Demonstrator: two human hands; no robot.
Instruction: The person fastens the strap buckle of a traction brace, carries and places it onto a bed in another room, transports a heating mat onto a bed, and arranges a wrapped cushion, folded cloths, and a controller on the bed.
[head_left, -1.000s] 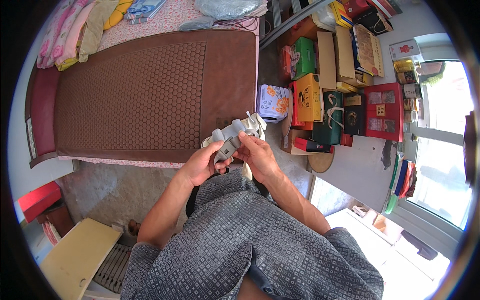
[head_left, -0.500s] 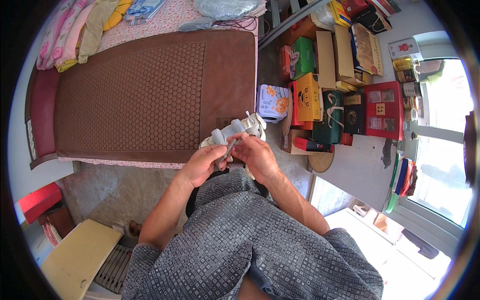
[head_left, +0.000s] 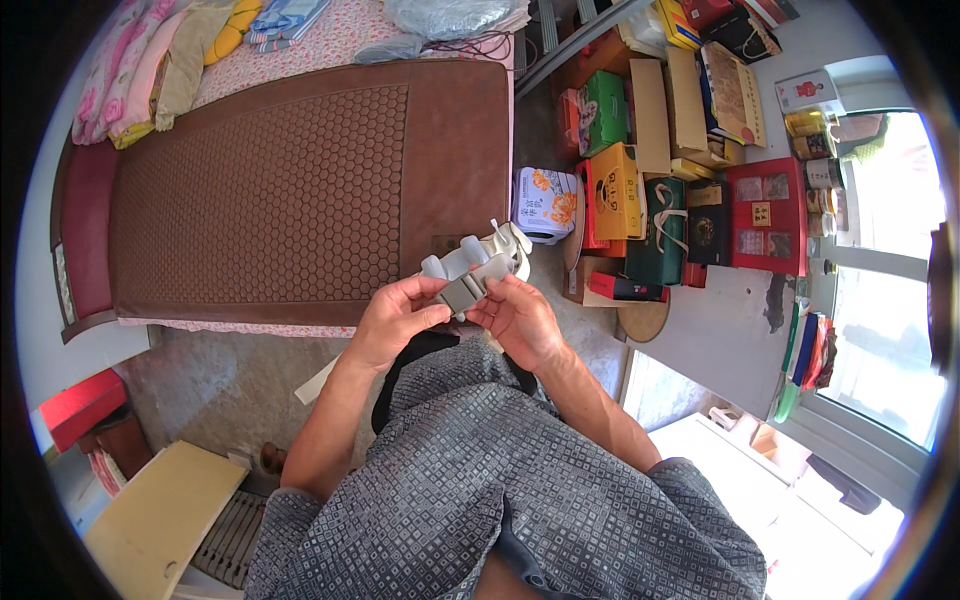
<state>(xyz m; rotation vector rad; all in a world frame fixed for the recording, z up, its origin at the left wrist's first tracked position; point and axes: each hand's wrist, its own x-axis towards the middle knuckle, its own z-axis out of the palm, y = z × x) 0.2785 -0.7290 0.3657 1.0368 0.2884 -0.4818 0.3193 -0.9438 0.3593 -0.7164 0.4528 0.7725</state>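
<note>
A small grey block-shaped piece (head_left: 461, 294) is pinched between the fingers of my left hand (head_left: 392, 318) and my right hand (head_left: 523, 318), in front of my body. Its broad grey face is turned up, and its kind is not clear. Right behind it, at the bed's near corner, sits a cream-white object with pale grey rounded parts (head_left: 467, 254) and a curved white end. I cannot tell whether the block is joined to it. My left fingers and thumb grip the block's left side. On its right side, my right thumb lies over it, with the fingers curled below.
Beyond my hands lies a brown mat (head_left: 270, 190) with a hexagon pattern on the bed. To the right stand a floral tin (head_left: 545, 205), a yellow box (head_left: 615, 192) and a dark green box (head_left: 655, 231). A yellowish board (head_left: 160, 520) is at the lower left.
The grey piece has turned from edge-on to showing its broad face. My left hand has shifted slightly left and right hand slightly lower. A pale strip now shows beside my left forearm.
</note>
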